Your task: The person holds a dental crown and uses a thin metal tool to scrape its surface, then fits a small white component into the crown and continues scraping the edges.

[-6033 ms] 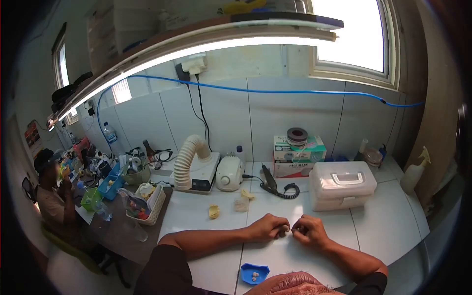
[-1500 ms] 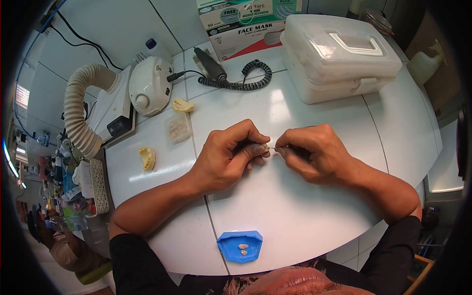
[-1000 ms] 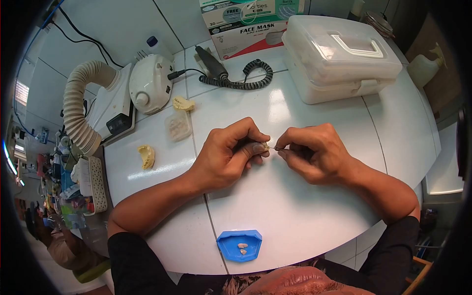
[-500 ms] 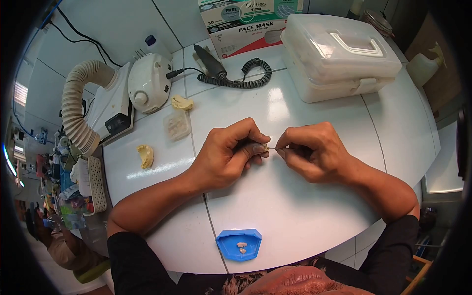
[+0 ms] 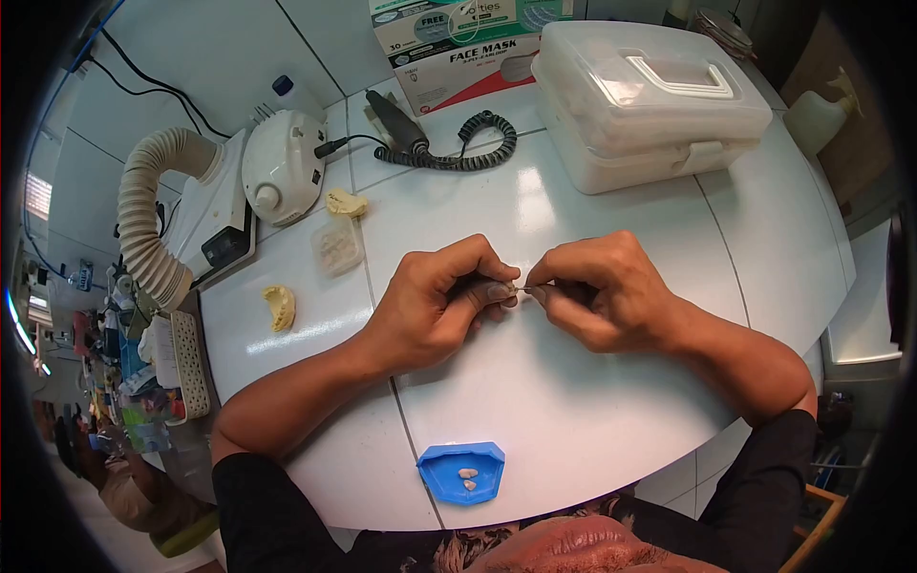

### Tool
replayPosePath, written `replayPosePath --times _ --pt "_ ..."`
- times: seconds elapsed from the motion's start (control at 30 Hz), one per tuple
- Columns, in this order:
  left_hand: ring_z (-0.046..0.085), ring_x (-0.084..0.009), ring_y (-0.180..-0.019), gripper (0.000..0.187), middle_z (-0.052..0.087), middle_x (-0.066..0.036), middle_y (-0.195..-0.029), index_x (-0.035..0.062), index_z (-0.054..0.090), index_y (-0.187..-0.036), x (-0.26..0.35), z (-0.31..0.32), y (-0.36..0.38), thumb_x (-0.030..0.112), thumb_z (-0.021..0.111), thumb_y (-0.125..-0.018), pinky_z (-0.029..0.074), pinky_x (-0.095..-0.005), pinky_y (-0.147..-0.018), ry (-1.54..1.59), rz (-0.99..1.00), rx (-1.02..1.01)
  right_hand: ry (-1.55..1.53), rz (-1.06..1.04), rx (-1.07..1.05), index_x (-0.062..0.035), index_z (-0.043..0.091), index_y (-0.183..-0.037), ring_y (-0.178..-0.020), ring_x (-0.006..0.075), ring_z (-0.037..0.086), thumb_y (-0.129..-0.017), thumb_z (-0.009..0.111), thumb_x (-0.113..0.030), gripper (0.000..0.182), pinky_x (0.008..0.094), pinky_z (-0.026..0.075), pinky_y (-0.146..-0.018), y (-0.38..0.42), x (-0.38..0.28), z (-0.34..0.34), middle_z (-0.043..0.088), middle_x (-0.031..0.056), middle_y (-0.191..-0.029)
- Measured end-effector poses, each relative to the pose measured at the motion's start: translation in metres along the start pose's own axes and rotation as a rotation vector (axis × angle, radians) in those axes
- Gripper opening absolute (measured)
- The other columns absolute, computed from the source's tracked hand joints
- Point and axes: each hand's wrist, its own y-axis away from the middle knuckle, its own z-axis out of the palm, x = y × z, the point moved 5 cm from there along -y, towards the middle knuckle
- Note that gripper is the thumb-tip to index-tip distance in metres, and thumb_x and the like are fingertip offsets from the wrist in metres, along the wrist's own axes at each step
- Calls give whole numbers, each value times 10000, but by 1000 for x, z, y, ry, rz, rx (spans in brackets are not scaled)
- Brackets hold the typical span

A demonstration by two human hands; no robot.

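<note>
Over the middle of the white table, my left hand (image 5: pixel 449 301) pinches a small yellowish piece (image 5: pixel 512 290) between thumb and fingers, most of it covered by them. My right hand (image 5: pixel 607 291) faces it with thumb and forefinger closed on a thin metal instrument (image 5: pixel 525 288), whose tip reaches the piece. The rest of the instrument is hidden in my palm. Closer to me, a blue tray (image 5: pixel 437 465) carries a few small pale tooth-like pieces (image 5: pixel 468 474).
Two yellow dental casts, one nearer (image 5: pixel 279 307) and one farther (image 5: pixel 346 202), lie left beside a small clear box (image 5: pixel 337 246). A handpiece (image 5: pixel 396 122) with coiled cord, white control unit (image 5: pixel 283 167), ribbed hose (image 5: pixel 141 210), mask boxes (image 5: pixel 468 72) and lidded case (image 5: pixel 654 105) stand behind.
The whole view shifts slightly as my head moves. Both hands keep their pinches, with the instrument still at the piece; its angle differs only a little.
</note>
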Motion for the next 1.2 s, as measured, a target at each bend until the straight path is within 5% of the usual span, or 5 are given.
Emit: replayPosePath --times 1.2 --pt "751 -113 -871 129 785 -94 -991 3 662 -1151 -1 2 1 -81 584 -1092 563 -246 -679 -39 -30 1 10 -108 27 0 705 -846 -602 351 668 -835 718 -21 27 451 527 -593 3 1 4 657 156 -691"
